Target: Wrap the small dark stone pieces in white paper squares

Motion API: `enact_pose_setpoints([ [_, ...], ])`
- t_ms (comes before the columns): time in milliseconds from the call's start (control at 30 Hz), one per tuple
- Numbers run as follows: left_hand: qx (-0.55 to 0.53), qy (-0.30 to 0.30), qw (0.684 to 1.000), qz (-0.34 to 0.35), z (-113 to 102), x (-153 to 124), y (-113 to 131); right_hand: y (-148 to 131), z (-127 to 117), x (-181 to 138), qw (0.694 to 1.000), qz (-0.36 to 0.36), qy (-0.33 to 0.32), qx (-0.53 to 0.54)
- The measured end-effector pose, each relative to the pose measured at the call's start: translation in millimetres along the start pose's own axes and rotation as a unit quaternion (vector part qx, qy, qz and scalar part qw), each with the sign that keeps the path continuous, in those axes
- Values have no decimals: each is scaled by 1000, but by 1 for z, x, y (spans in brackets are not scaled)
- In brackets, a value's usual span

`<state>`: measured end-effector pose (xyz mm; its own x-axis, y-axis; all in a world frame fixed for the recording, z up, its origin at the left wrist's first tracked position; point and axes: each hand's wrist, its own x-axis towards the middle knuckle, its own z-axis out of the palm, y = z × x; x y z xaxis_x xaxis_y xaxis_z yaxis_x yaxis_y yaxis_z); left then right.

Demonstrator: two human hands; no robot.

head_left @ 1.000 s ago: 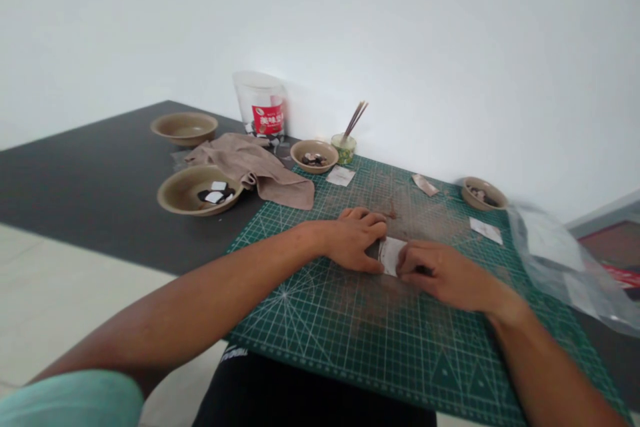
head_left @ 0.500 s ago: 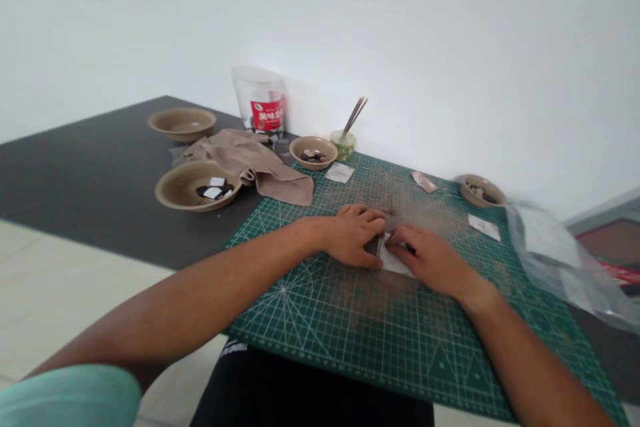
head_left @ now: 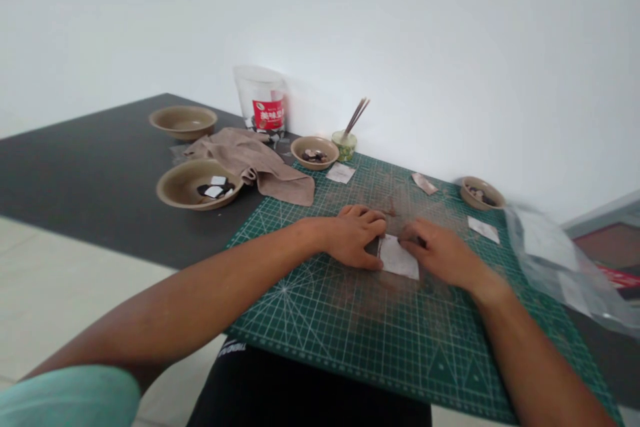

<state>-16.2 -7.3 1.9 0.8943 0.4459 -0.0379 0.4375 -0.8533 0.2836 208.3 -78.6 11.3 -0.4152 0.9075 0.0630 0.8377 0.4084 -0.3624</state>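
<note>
A small white square sheet (head_left: 399, 257), perhaps sandpaper seen too coarsely to be sure, lies flat on the green cutting mat (head_left: 320, 320). My left hand (head_left: 355, 235) rests on the mat at the sheet's left side. Its fingers are spread, with the thumb and a forefinger at the sheet's left corners. At the right edge of the sheet is my right hand (head_left: 440, 250), its fingers bent and pressed together. Whatever they pinch is hidden. Brownish dust covers the mat around both hands.
Bowls with small dark and pale pieces (head_left: 200, 183) (head_left: 315, 153) (head_left: 483, 193) stand around, plus another bowl (head_left: 183, 121). A brown cloth (head_left: 250, 160), clear tub (head_left: 267, 107), cup of sticks (head_left: 344, 145), loose sheets (head_left: 341, 173) (head_left: 483, 229) and plastic bag (head_left: 565, 260) lie nearby.
My right hand has slid to the right across the white sheet, so more of its surface shows. My left hand stays in place.
</note>
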Motion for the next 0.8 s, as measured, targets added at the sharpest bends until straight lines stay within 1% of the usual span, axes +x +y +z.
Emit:
enact_pose_setpoints([
  [67, -3, -4, 1000, 3, -1, 0, 1, 0, -4, -5, 997, -32, -56, 44],
  [100, -2, -4, 1000, 6, -1, 0, 1, -1, -4, -7, 994, -48, -73, 61],
  [133, 0, -2, 1000, 8, -1, 0, 1, -2, -3, -7, 993, -56, -74, 69],
  [200, 4, 2, 1000, 11, 0, 1, 0, -3, 0, -6, 997, -45, -40, 53],
  [267, 5, 3, 1000, 5, 1, 1, 0, 1, -1, -4, 1000, -10, 1, 21],
  [300, 5, 3, 1000, 2, 1, 1, 0, 4, -3, -4, 1000, 3, 6, 11],
  [333, 4, 2, 1000, -1, 1, 1, 0, 5, -6, -4, 1000, 7, -5, 10],
  [367, 3, 0, 1000, -2, 1, 1, 0, 6, -8, -6, 999, 2, -28, 18],
  [433, 0, -2, 1000, 3, 0, 1, 1, 3, -10, -9, 994, -35, -84, 55],
  [467, 0, -3, 1000, 6, 0, 1, 0, 0, -9, -10, 991, -53, -102, 72],
  [500, 0, -2, 1000, 8, 1, 1, 0, -3, -7, -9, 989, -65, -104, 83],
  [533, 1, -1, 1000, 7, 1, 2, 0, -4, -4, -8, 990, -67, -89, 84],
  [567, 2, 1, 1000, 6, 1, 2, 0, -4, -2, -6, 994, -59, -61, 72],
  [633, 1, 1, 1000, 0, 2, 2, -1, 0, -3, -4, 999, -18, 1, 27],
  [667, 0, 0, 1000, -3, 2, 2, -1, 4, -5, -4, 1000, 6, 19, 2],
  [700, -1, -2, 1000, -5, 1, 2, -1, 8, -8, -5, 1000, 20, 13, -11],
  [733, -1, -4, 1000, -6, 1, 2, 0, 10, -12, -8, 1000, 16, -21, -3],
  [800, -2, -7, 1000, -4, 0, 1, 0, 10, -16, -14, 992, -26, -110, 52],
])
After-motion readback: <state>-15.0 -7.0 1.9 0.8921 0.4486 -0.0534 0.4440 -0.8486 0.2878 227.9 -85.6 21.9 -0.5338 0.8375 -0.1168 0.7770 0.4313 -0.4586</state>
